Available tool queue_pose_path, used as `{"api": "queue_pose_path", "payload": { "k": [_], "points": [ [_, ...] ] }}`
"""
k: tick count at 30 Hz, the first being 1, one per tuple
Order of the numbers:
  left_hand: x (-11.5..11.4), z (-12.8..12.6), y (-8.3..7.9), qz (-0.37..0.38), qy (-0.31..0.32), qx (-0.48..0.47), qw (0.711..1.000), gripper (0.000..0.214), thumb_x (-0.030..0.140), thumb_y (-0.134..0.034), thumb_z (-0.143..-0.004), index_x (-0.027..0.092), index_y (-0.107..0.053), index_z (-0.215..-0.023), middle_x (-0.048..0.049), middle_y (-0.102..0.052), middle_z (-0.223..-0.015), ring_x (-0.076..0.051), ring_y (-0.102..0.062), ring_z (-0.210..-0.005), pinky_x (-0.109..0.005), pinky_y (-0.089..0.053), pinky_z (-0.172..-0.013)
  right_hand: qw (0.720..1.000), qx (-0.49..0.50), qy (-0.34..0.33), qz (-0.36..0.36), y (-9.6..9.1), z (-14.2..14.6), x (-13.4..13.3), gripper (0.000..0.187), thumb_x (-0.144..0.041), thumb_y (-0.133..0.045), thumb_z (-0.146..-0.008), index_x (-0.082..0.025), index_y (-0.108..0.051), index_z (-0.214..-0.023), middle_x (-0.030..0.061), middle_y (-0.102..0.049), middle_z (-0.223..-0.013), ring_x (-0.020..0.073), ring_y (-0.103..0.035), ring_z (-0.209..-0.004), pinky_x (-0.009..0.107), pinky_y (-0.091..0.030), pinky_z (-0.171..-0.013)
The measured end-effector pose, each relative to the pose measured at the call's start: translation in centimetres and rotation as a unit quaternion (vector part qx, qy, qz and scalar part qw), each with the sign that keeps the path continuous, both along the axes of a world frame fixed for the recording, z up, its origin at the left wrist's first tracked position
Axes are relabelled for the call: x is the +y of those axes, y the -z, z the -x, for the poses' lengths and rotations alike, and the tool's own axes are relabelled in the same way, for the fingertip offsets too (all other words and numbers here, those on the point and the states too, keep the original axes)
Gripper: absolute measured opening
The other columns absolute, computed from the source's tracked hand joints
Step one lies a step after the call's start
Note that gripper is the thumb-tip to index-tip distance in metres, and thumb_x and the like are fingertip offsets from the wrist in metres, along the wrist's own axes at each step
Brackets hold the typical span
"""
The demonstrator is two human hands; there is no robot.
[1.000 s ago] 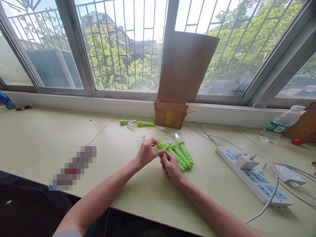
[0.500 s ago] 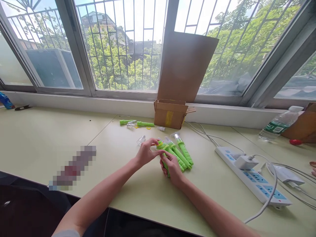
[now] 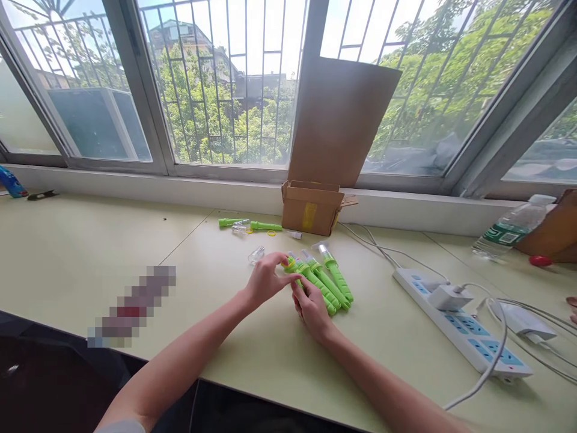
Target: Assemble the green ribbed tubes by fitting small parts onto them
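My left hand (image 3: 267, 278) curves its thumb and forefinger around a yellow ring (image 3: 290, 262) at the threaded top of a green plastic tube. My right hand (image 3: 313, 308) is closed around the lower part of that tube, which the fingers mostly hide. Close against the right hand lie several ribbed green tubes (image 3: 339, 278) with clear tips, side by side on the table. A clear plastic piece (image 3: 256, 255) rests just beyond my left hand.
Behind the hands are loose green tubes (image 3: 265, 227), a yellow ring (image 3: 271, 233) and clear parts, beside a cardboard box (image 3: 311, 208). A white power strip (image 3: 464, 325) with cables lies at right, near a water bottle (image 3: 511, 228). A blurred object (image 3: 135, 310) lies at left.
The right hand has shifted slightly, and the tube in it shows less below the fingers. The left hand keeps its place at the tube's top.
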State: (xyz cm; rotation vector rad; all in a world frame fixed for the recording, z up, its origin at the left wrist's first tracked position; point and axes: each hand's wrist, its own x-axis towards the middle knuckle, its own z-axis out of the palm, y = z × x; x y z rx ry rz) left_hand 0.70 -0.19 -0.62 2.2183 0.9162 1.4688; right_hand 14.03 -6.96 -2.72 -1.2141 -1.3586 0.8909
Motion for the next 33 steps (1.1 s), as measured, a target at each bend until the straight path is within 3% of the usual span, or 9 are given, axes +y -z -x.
{"api": "queue_pose_path", "payload": {
  "k": [4,17,23,27,33],
  "points": [
    [0.23,-0.23,0.25,-0.008,-0.006,0.001,1.000,0.033,0.045,-0.076,-0.071,0.018,-0.059,-0.081,-0.0061,-0.070,-0.086,-0.023,-0.068,-0.091,-0.038,-0.058,-0.078,0.992,0.099,-0.040,0.071,-0.28,-0.07,-0.08,0.036,-0.056,-0.055,-0.084,-0.022,-0.048,-0.074,-0.0061,-0.041,-0.053,0.0072,-0.032,-0.036,0.022,-0.023,-0.032],
    [0.16,-0.46,0.04,-0.009,0.059,-0.039,0.997,0.028,0.041,-0.072,-0.077,0.019,-0.057,-0.085,-0.0062,-0.068,-0.097,-0.019,-0.067,-0.092,-0.035,-0.062,-0.076,0.977,0.178,-0.087,0.079,0.16,-0.83,0.16,0.035,-0.051,-0.055,-0.086,-0.020,-0.044,-0.072,-0.0070,-0.044,-0.054,0.0042,-0.033,-0.033,0.017,-0.022,-0.029],
    [0.38,-0.39,0.55,0.026,0.056,-0.057,0.996,0.027,0.041,-0.070,-0.078,0.018,-0.056,-0.084,-0.0058,-0.067,-0.097,-0.017,-0.068,-0.088,-0.035,-0.063,-0.076,0.985,0.144,-0.049,0.075,0.14,-0.41,0.22,0.033,-0.054,-0.055,-0.084,-0.022,-0.048,-0.091,-0.0070,-0.049,-0.055,0.0074,-0.038,-0.034,0.018,-0.030,-0.029],
    [0.60,-0.16,0.92,0.026,0.020,-0.038,0.999,0.027,0.040,-0.071,-0.078,0.018,-0.057,-0.084,-0.0051,-0.068,-0.094,-0.018,-0.067,-0.085,-0.038,-0.061,-0.077,0.995,0.084,-0.001,0.048,0.40,-0.04,0.39,0.037,-0.057,-0.056,-0.082,-0.021,-0.051,-0.090,-0.0022,-0.055,-0.063,0.0099,-0.046,-0.041,0.020,-0.037,-0.033],
    [0.62,0.03,0.93,0.026,-0.017,0.014,0.999,0.026,0.040,-0.070,-0.078,0.019,-0.058,-0.085,-0.0046,-0.068,-0.091,-0.019,-0.066,-0.085,-0.039,-0.059,-0.077,0.996,0.071,-0.007,0.047,0.32,-0.13,0.42,0.035,-0.056,-0.054,-0.085,-0.021,-0.053,-0.087,-0.0036,-0.050,-0.058,0.0089,-0.039,-0.040,0.020,-0.030,-0.033]
  ]
}}
